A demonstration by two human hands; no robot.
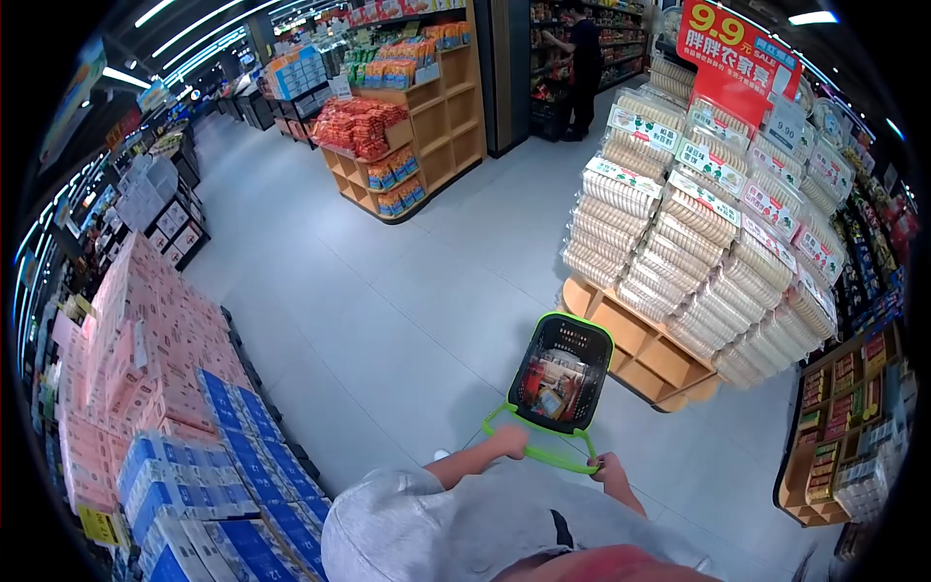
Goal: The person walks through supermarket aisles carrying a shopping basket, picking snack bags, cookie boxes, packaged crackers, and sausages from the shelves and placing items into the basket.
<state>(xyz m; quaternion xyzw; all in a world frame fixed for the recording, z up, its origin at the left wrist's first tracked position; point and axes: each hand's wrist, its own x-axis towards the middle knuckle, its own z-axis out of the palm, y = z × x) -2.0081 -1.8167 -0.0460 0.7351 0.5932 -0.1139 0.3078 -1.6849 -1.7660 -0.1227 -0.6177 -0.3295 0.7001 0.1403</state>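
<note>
A black shopping cart (568,337) with a green rim stands in front of me, just below the middle of the view. Its green handle (561,459) reaches back toward my body. My left hand (508,442) is closed around the left part of this handle. At the right corner, my right hand (609,469) grips it too, with the fingers curled. Inside the basket lie several packaged goods (555,384), too small to name. Grey sleeves cover my upper arms.
Stacked packs in plastic (679,213) rise from a wooden display base (640,339) close on the cart's right. Pink cartons (145,339) and blue-white packs (242,436) line the left. Ahead stands a wooden shelf (451,126) with red bags (359,128). A person (582,68) stands further back.
</note>
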